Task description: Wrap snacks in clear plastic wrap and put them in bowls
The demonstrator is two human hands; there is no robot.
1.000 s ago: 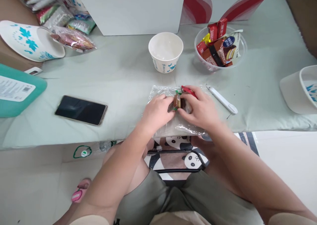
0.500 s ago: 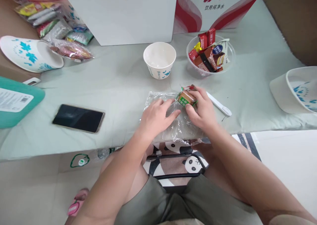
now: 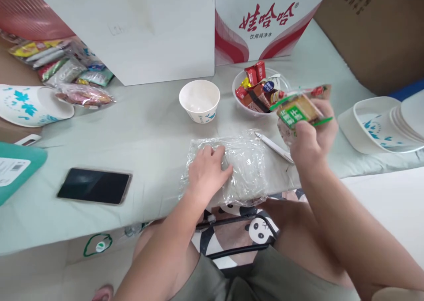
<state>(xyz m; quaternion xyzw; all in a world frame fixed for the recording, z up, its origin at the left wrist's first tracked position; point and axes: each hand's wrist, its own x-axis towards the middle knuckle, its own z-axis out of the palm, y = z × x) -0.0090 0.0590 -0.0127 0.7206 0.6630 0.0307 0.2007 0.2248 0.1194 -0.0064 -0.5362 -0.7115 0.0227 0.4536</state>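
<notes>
My right hand is raised above the table, closed round a green-labelled packaged snack with other wrapped packets partly behind it. My left hand rests on a crinkled clear plastic bag near the table's front edge, fingers apart and holding nothing I can see. Just beyond the bag's right corner lies a white utility knife. A white paper bowl stands behind the bag. Right of it, a clear plastic bowl of wrapped snacks is partly covered by the held packets.
A phone lies at the left, near a teal container. Bagged snacks and a tipped paper tub are at the upper left. White boxes stand behind. At the right, a white basket holds stacked paper bowls.
My right hand has lifted the packets off the plastic bag and moved right and up. My left hand stays on the bag, which shows more fully. The camera view has shifted.
</notes>
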